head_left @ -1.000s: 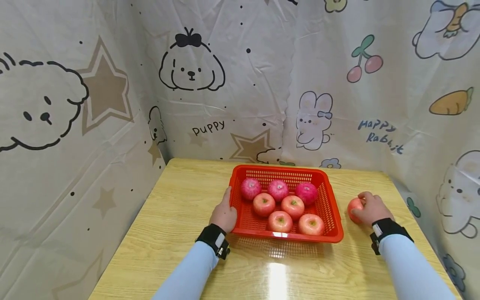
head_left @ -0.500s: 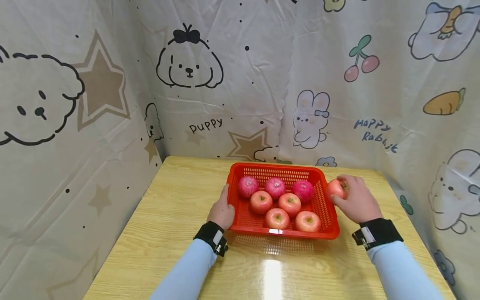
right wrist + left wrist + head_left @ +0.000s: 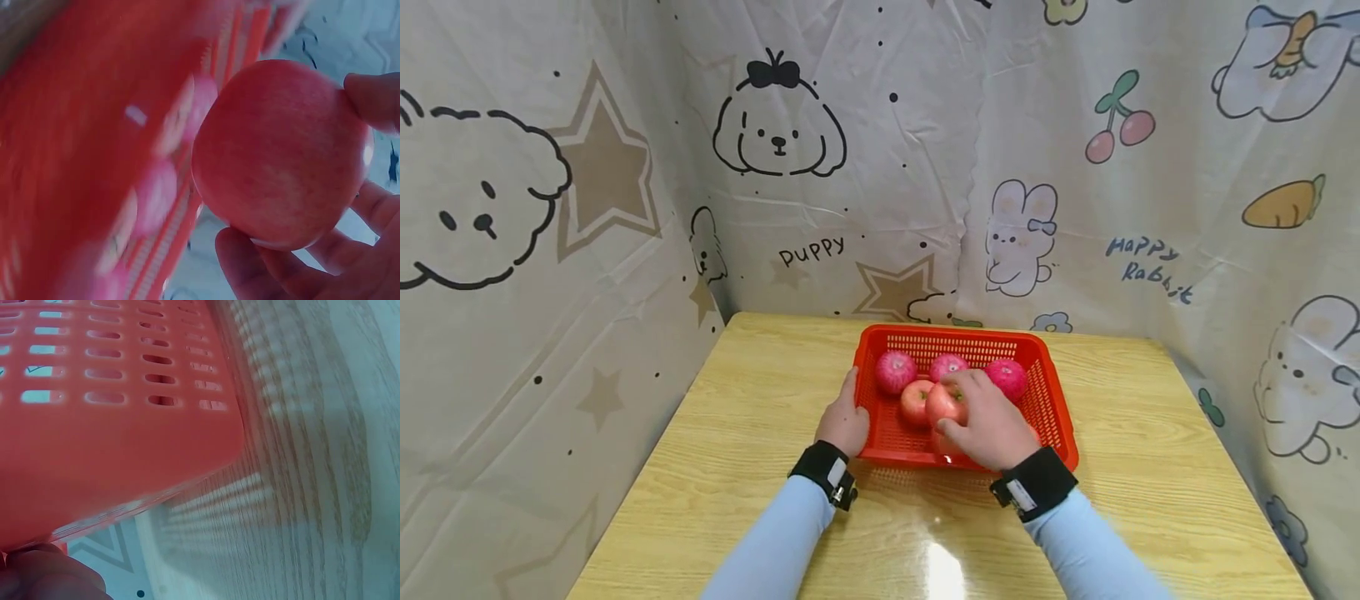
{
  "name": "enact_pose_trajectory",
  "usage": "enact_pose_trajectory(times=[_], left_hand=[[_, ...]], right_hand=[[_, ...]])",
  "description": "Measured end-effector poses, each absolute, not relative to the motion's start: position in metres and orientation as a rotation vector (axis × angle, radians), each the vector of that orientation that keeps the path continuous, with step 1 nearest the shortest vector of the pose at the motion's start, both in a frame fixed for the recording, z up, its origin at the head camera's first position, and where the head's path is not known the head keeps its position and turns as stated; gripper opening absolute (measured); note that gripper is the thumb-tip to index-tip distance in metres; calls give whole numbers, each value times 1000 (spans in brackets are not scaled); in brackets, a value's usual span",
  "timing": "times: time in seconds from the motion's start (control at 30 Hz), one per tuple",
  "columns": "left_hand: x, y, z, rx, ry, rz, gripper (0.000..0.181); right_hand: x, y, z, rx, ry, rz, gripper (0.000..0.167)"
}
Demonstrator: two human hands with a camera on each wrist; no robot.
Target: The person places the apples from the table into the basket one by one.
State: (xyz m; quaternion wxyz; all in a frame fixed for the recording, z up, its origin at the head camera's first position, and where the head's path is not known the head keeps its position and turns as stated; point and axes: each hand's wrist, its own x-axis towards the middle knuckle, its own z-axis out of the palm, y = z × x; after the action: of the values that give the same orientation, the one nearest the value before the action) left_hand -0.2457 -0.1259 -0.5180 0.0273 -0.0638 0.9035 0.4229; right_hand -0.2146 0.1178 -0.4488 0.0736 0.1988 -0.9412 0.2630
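In the head view a red plastic basket [image 3: 880, 452] with slotted walls stands on the table. My left hand [image 3: 842, 425] holds its left rim; in the left wrist view a bit of that hand [image 3: 47, 575] shows against the basket's edge [image 3: 119, 444]. My right hand [image 3: 996, 425] grips a pinkish-red apple [image 3: 945, 405] above the basket. In the right wrist view the thumb and fingers are spread round this apple [image 3: 281, 156]. Several deep pink apples [image 3: 896, 372] lie along the basket's back. A paler apple [image 3: 915, 403] sits before them; others in front are largely hidden by my right hand.
The light wooden table [image 3: 760, 367] extends on both sides of the basket. A cloth curtain [image 3: 820, 208] printed with cartoon dogs and rabbits hangs behind and along the sides.
My right hand has picked up the apple from the table to the right of the basket and carried it left, over the basket. The left hand stays at the left rim.
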Motion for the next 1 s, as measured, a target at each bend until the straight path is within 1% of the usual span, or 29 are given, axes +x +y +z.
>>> enact_pose_trajectory(times=[0.17,0.33,0.7,1.0], left_hand=[[-245,-126,-517,-180,2818,1285,69],[-245,-127,-515,-149,2825,1289,69],[-245,-127,-516,-127,2842,1268,68],[-246,-128,-517,-110,2889,1225,68]], right_hand=[[-212,83,-463,713,-2826,717,54],[-212,62,-474,711,-2827,683,50],[-224,44,-485,670,-2971,741,47],[-241,30,-493,735,-3006,660,45]])
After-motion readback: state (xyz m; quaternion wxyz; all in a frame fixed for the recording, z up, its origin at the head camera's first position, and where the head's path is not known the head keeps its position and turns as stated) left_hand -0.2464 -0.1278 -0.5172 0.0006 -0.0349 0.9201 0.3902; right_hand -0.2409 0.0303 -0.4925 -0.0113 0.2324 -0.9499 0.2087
